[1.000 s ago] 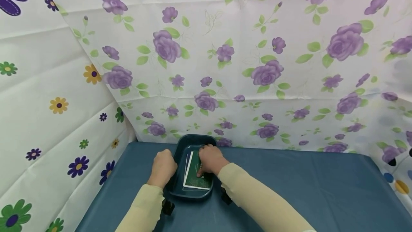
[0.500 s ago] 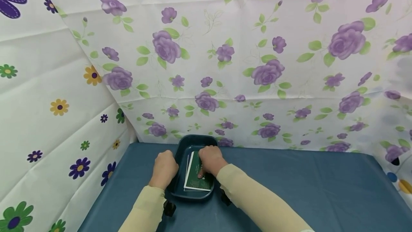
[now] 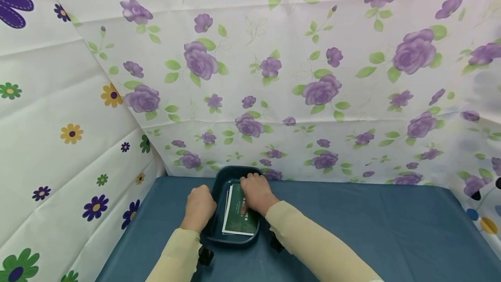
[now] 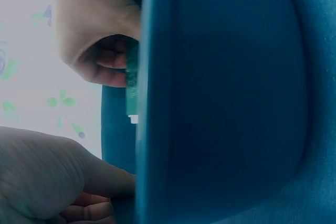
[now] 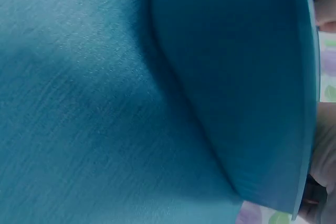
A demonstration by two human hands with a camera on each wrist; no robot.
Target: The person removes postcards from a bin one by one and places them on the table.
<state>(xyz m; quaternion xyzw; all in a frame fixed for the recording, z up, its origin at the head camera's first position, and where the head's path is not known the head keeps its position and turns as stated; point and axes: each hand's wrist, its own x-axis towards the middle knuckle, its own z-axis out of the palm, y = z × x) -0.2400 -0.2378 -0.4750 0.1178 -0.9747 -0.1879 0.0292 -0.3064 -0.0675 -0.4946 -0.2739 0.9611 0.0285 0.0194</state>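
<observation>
A dark teal tray (image 3: 232,242) with raised walls stands near the back of the table. Several thin booklets lie stacked in it, a green booklet (image 3: 238,223) with pale lettering on top and white edges showing beneath. My left hand (image 3: 198,208) grips the tray's left rim; in the left wrist view its thumb (image 4: 113,181) bends over that rim. At the tray's right side, my right hand (image 3: 258,193) holds the green booklet, thumb on the cover and fingers curled near the far edge. The tray wall (image 5: 247,77) hides most of both hands in the right wrist view.
A blue-green cloth (image 3: 352,229) covers the table. Behind it hangs a white sheet with purple flowers (image 3: 321,90), and another flowered sheet (image 3: 70,164) closes the left side. Black devices (image 3: 205,256) sit under both wrists.
More of the green booklet's lettering shows beside my right thumb, and the booklet lies slightly lower in the tray. My left hand keeps its place at the rim.
</observation>
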